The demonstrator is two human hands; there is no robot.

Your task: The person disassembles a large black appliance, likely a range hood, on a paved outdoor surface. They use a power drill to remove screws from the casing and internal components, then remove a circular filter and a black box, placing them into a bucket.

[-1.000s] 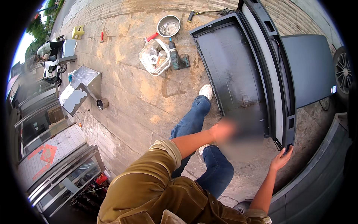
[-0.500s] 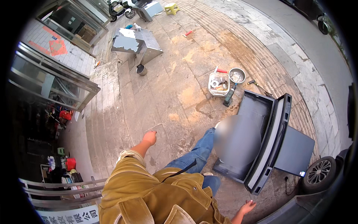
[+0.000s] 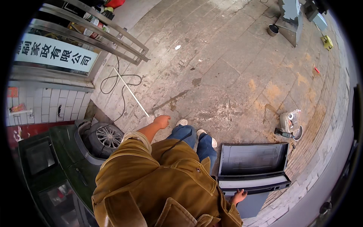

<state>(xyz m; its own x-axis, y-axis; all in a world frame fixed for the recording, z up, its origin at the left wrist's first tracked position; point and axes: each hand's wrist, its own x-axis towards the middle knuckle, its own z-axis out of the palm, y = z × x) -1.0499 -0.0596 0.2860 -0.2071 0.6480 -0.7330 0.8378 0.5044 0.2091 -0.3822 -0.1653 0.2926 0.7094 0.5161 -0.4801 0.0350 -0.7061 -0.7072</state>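
My left hand [image 3: 162,121] hangs over the pavement with its fingers curled in and nothing visible in them. Below and to the right, my right hand [image 3: 239,196] is at the near edge of a dark range hood housing [image 3: 253,159], its fingers somewhat apart; whether they touch the edge I cannot tell. The housing lies with its shallow hollow upward and a pale strip along its front. A flat grey panel [image 3: 251,205] shows just below it, partly hidden by my right hand and sleeve.
A white stick [image 3: 132,92] and a black cable [image 3: 124,99] lie ahead left, near a dark car [image 3: 62,159]. To the right sit a tool tub [image 3: 287,121], a cordless drill [image 3: 283,132] and a metal bowl [image 3: 298,133]. Metal rails [image 3: 102,32] jut in at the upper left.
The view has swung left, bringing the stick, cable and car into sight. The housing now sits lower, with my right hand against its near edge in the picture. My left hand stays curled.
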